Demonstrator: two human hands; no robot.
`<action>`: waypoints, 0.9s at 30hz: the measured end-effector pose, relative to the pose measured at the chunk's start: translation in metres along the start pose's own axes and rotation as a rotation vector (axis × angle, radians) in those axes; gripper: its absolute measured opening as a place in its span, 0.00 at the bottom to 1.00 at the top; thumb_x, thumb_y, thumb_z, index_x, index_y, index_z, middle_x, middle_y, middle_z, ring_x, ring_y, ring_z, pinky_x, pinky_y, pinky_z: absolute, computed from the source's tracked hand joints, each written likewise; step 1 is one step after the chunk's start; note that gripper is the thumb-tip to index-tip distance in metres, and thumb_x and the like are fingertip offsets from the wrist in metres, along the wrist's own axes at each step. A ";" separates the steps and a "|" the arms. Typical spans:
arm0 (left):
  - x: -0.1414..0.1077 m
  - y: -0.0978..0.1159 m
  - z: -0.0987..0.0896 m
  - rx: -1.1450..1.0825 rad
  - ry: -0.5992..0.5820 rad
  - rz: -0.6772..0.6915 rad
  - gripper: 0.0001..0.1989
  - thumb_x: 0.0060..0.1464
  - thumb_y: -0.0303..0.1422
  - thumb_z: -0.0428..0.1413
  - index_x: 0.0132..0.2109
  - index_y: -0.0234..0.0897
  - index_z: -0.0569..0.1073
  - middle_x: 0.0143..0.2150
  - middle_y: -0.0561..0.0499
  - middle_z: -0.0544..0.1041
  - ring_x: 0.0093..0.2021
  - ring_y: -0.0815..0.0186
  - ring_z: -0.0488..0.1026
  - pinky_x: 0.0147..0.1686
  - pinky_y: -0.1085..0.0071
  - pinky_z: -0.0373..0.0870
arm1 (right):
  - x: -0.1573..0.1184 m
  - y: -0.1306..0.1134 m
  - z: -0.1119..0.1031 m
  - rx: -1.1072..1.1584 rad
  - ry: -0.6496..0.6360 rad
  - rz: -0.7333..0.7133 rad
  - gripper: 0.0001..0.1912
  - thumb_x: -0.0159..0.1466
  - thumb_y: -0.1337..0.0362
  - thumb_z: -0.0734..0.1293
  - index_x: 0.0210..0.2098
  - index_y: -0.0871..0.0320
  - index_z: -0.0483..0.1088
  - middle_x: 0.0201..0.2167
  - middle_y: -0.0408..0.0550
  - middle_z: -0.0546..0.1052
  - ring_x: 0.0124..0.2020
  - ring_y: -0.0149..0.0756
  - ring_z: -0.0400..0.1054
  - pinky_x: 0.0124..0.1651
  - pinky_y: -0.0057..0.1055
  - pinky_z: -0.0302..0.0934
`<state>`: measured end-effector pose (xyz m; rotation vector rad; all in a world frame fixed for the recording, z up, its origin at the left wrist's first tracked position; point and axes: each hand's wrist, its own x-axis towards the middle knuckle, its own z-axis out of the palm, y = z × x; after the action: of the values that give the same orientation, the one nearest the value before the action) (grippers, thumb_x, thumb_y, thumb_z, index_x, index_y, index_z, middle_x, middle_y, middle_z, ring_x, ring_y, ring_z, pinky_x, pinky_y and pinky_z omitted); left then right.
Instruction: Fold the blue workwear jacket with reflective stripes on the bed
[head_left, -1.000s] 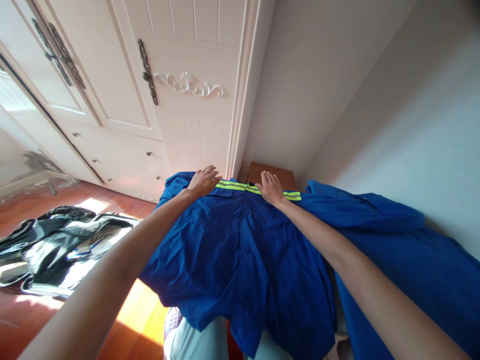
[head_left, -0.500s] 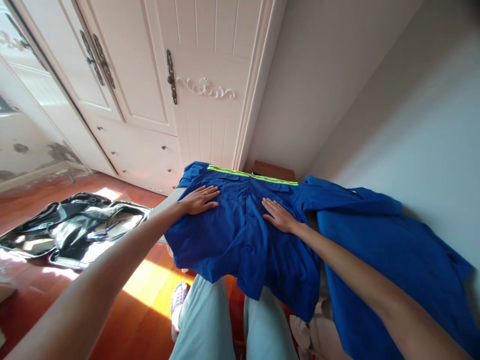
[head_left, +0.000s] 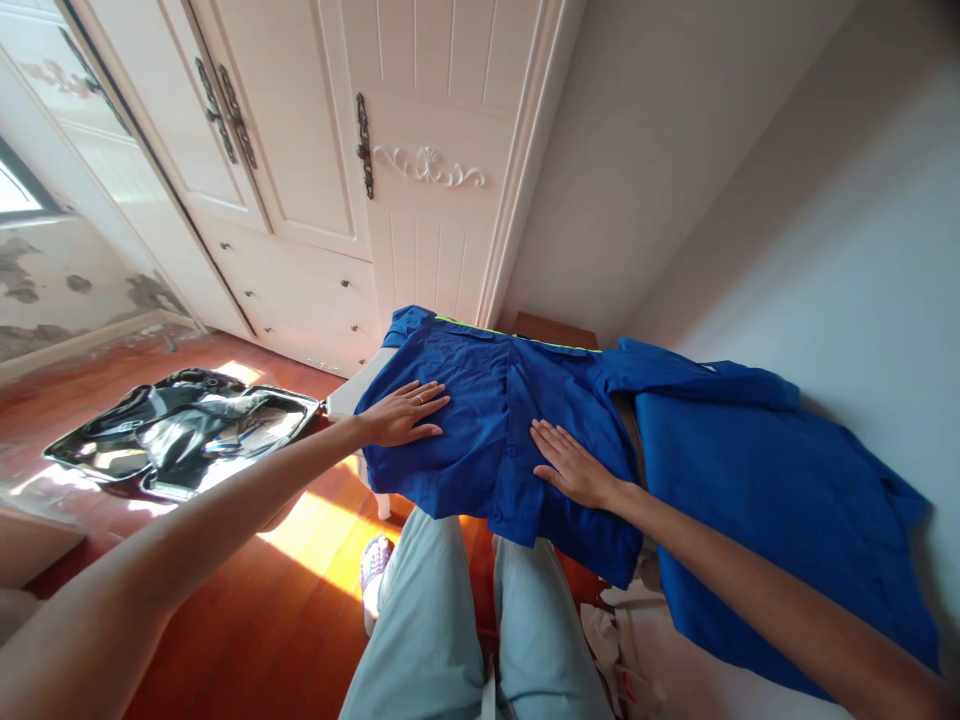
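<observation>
A blue work shirt (head_left: 465, 440) with a buttoned front and chest pockets is spread over a low surface in front of my knees. A thin yellow-green strip (head_left: 480, 328) shows along its far edge. My left hand (head_left: 405, 412) lies flat on the shirt's left half, fingers stretched out, a ring on one finger. Flat on the other half, just right of the button line, rests my right hand (head_left: 570, 462), its fingers extended. Neither hand grips the cloth. One sleeve (head_left: 705, 385) reaches right over another blue cloth piece (head_left: 757, 520).
A white wardrobe (head_left: 300, 130) with dark handles stands ahead. On the wooden floor at left lies an open suitcase (head_left: 187, 430) with things inside. A grey wall (head_left: 847, 260) rises at right. My legs (head_left: 427, 620) are below the shirt.
Both hands have slid over the shirt toward me, away from its far edge. The yellow-green strip now shows only as a thin line. The view has turned slightly left.
</observation>
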<state>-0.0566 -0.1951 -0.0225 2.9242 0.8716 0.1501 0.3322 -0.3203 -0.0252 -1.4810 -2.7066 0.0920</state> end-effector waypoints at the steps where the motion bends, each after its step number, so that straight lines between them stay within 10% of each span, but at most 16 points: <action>1: -0.007 0.000 0.001 0.005 -0.005 -0.009 0.37 0.65 0.57 0.38 0.73 0.43 0.48 0.74 0.48 0.45 0.74 0.60 0.39 0.70 0.59 0.33 | -0.009 0.001 0.004 0.005 -0.027 0.015 0.42 0.72 0.38 0.44 0.74 0.60 0.42 0.71 0.50 0.40 0.73 0.40 0.34 0.74 0.45 0.37; 18: -0.042 -0.029 -0.012 0.136 -0.166 -0.096 0.63 0.40 0.54 0.64 0.74 0.35 0.41 0.74 0.36 0.39 0.73 0.50 0.37 0.69 0.55 0.37 | -0.073 0.018 -0.003 0.081 -0.224 0.077 0.49 0.66 0.31 0.50 0.74 0.58 0.39 0.71 0.47 0.36 0.73 0.44 0.30 0.74 0.49 0.33; 23: -0.041 -0.026 -0.021 0.062 -0.190 -0.209 0.66 0.31 0.53 0.68 0.73 0.36 0.47 0.74 0.34 0.41 0.73 0.44 0.38 0.68 0.49 0.38 | -0.051 0.009 -0.028 0.181 -0.155 0.189 0.44 0.69 0.33 0.47 0.67 0.59 0.60 0.67 0.50 0.56 0.69 0.45 0.51 0.71 0.44 0.49; 27: -0.047 0.012 -0.022 -0.249 0.238 -0.502 0.59 0.28 0.54 0.69 0.67 0.37 0.62 0.71 0.34 0.55 0.70 0.39 0.49 0.65 0.47 0.52 | -0.001 -0.010 -0.044 0.202 0.163 0.203 0.35 0.72 0.41 0.48 0.61 0.57 0.68 0.60 0.49 0.66 0.63 0.40 0.60 0.68 0.38 0.56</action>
<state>-0.0914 -0.2298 -0.0021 2.4039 1.4674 0.5301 0.3278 -0.3253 0.0194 -1.6189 -2.3384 0.2346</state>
